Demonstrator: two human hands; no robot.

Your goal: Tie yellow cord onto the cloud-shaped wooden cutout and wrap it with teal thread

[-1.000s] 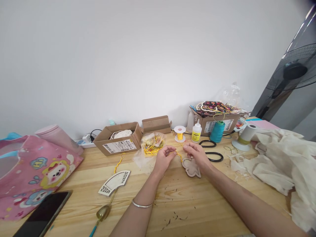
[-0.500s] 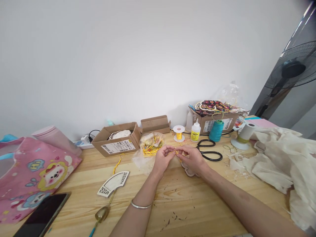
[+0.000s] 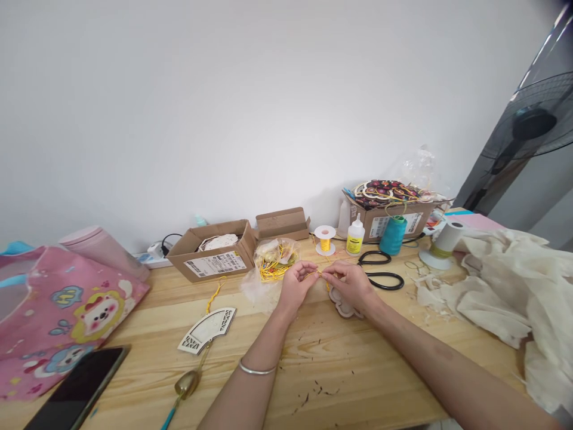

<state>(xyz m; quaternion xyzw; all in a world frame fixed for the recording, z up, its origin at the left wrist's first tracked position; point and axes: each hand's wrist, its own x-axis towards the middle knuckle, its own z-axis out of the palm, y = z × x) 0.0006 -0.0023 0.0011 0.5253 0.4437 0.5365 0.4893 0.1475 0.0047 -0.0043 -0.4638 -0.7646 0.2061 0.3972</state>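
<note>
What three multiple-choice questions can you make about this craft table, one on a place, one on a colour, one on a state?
1. Where do the black-handled metal scissors lie? A in a box; B on the pale wooden table, past the right hand; C on the pink bag.
2. What colour is the thin cord between the left hand and right hand? A turquoise; B black; C yellow.
3. What state is the brown cardboard box at back left in? A open; B taped shut; C flattened.

B, the scissors rest on the wood. C, the cord shows yellow at the fingertips. A, its flaps stand open, with pale pieces showing inside.

head-worn view, facing forward and down, over left hand [image 3: 294, 286], right hand [image 3: 351, 286]
</note>
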